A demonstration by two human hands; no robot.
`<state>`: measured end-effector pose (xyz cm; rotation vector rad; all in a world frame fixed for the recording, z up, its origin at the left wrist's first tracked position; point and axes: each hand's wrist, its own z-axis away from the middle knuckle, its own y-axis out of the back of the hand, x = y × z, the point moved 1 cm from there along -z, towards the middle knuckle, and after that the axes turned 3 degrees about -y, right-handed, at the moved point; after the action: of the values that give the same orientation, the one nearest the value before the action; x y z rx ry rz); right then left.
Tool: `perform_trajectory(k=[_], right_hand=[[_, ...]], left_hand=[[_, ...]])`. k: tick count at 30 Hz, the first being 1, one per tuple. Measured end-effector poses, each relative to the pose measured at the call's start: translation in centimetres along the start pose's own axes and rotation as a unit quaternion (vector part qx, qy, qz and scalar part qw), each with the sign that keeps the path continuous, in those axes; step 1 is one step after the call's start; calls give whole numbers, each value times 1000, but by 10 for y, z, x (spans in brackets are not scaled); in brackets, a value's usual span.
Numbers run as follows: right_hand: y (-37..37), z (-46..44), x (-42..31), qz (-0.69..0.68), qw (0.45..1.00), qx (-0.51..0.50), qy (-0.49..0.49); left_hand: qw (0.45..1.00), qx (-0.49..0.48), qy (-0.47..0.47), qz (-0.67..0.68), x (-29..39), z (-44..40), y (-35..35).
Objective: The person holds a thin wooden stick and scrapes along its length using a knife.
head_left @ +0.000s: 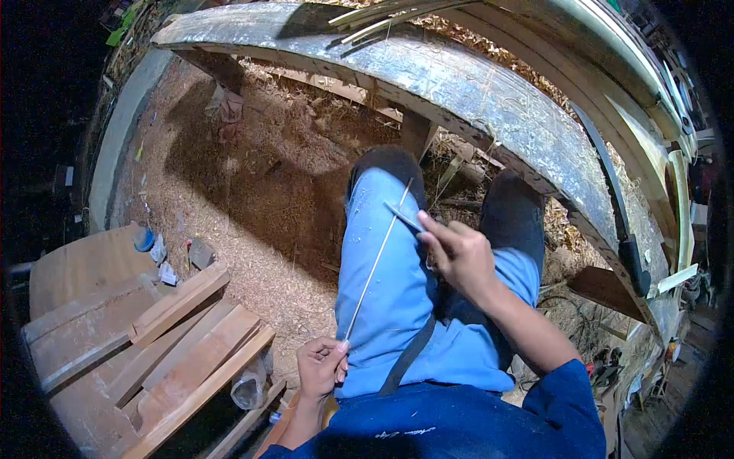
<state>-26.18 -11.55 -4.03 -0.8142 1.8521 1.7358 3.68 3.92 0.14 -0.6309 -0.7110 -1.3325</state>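
Between thumb and fingers, my left hand (319,370) pinches the lower end of a thin wooden stick (374,271). The stick slants up and away across my blue-trousered thigh (359,237). Closed around a small knife (405,218), my right hand (465,258) is over the gap between my legs. The blade points up and left and crosses the stick near its far end; whether it touches is hard to tell. The knife's handle is hidden inside my right fist.
A long, worn wooden bench (459,84) curves in front of my knees, with thin strips (382,15) on top. A long blade with a black handle (631,264) lies at its right. Wooden planks (195,367) are stacked at left. Shavings cover the ground (267,306).
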Motion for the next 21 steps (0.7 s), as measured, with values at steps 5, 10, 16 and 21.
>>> perform_trajectory(k=[5,10,16,21], right_hand=[[-4,7,2,2,998,-33,62],[4,-6,1,41,998,-19,38],[-8,3,-3,32,999,-5,34],[-20,24,-11,-58,988,-53,135]], left_hand=[[1000,-13,-15,20,-11,3,13],[996,-49,12,-79,2,0,18],[984,-68,-29,-163,32,-28,-24],[970,-32,-102,-217,53,-57,-58]])
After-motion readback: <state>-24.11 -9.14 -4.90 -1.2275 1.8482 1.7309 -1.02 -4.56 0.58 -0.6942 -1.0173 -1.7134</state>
